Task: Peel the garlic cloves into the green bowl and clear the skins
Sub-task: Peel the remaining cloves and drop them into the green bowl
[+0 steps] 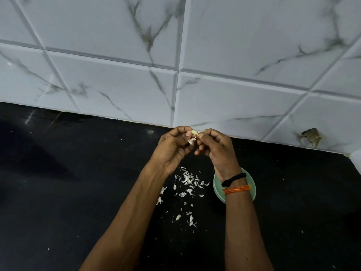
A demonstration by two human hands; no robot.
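My left hand (172,146) and my right hand (215,148) are raised together above the black counter, fingertips meeting. Between them they pinch a small pale garlic clove (194,132). A strip of white skin (191,141) hangs loose under the clove. The green bowl (251,189) sits on the counter below my right wrist, which hides most of it; what lies inside cannot be seen. Several white garlic skins (187,184) lie scattered on the counter between my forearms, left of the bowl.
The black counter (78,192) runs back to a white marble-patterned tiled wall (175,65). A chipped, stained spot (311,136) marks the wall at the right. A wall corner (355,159) closes the counter at the far right.
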